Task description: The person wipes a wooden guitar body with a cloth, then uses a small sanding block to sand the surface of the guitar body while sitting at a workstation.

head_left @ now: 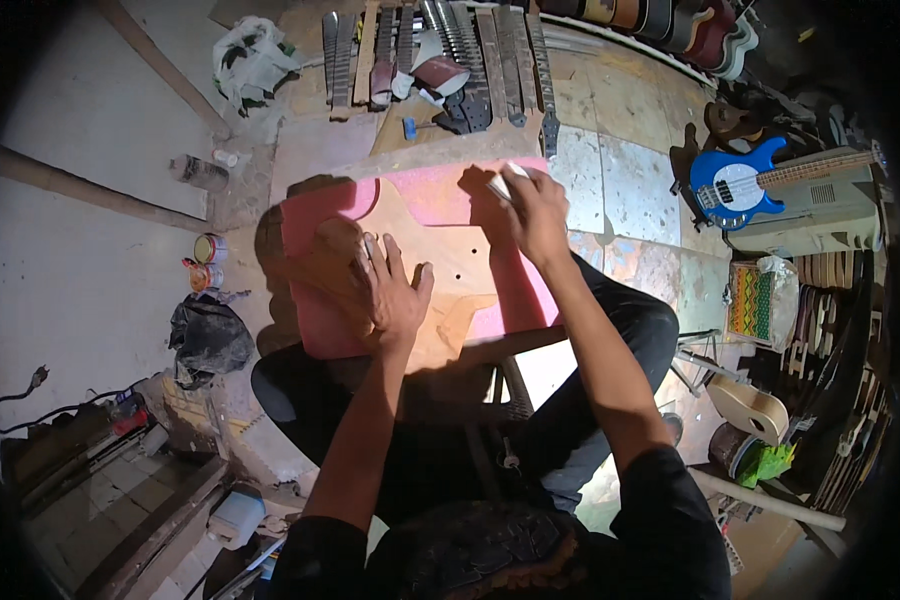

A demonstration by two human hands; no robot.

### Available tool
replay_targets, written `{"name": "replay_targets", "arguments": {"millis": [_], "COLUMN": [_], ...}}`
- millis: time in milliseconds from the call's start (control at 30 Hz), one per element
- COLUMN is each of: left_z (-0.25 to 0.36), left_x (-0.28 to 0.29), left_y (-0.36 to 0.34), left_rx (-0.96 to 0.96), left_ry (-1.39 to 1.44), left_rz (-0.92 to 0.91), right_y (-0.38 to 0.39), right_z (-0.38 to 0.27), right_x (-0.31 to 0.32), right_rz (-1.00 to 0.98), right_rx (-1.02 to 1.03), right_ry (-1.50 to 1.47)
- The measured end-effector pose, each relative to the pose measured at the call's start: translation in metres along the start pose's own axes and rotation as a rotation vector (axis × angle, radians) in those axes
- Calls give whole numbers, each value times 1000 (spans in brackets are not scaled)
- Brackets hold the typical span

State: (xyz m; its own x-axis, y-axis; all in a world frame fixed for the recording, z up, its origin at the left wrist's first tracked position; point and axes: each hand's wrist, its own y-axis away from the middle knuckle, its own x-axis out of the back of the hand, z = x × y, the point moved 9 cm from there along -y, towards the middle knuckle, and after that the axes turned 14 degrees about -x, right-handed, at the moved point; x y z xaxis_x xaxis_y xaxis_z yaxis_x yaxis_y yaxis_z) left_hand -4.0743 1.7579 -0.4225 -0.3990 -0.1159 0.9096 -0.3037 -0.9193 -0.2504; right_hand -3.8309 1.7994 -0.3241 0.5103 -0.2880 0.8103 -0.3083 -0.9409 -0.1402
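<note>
A bare wooden guitar body (440, 265) with two small dark holes lies flat on a pink padded board (450, 200) over my lap. My left hand (395, 295) rests palm down on the wood with its fingers spread. Raised near the far right corner of the board, my right hand (542, 220) has its fingers closed round a small whitish piece (502, 184). That piece looks like folded sandpaper or a cloth, but my fingers cover most of it. The right hand casts a dark shadow on the pink surface.
Several guitar necks (505, 60) lie in a row beyond the board. A blue bass guitar (738, 185) leans at the right, above a small unpainted guitar body (748, 408). Two small cans (208, 262) and a black plastic bag (210, 338) are on the floor at the left.
</note>
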Motion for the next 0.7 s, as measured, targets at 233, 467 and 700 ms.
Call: {"name": "replay_targets", "arguments": {"millis": [233, 467, 700], "left_z": [99, 183, 12], "left_x": [-35, -58, -30], "left_y": [-28, 1, -62], "left_rx": [-136, -621, -111], "left_ry": [0, 124, 129], "left_rz": [-182, -411, -246], "right_y": [66, 62, 69], "right_z": [75, 114, 137], "right_x": [69, 51, 30], "right_rz": [-25, 65, 30], "right_rx": [-297, -342, -378], "right_ry": [-499, -666, -701]}}
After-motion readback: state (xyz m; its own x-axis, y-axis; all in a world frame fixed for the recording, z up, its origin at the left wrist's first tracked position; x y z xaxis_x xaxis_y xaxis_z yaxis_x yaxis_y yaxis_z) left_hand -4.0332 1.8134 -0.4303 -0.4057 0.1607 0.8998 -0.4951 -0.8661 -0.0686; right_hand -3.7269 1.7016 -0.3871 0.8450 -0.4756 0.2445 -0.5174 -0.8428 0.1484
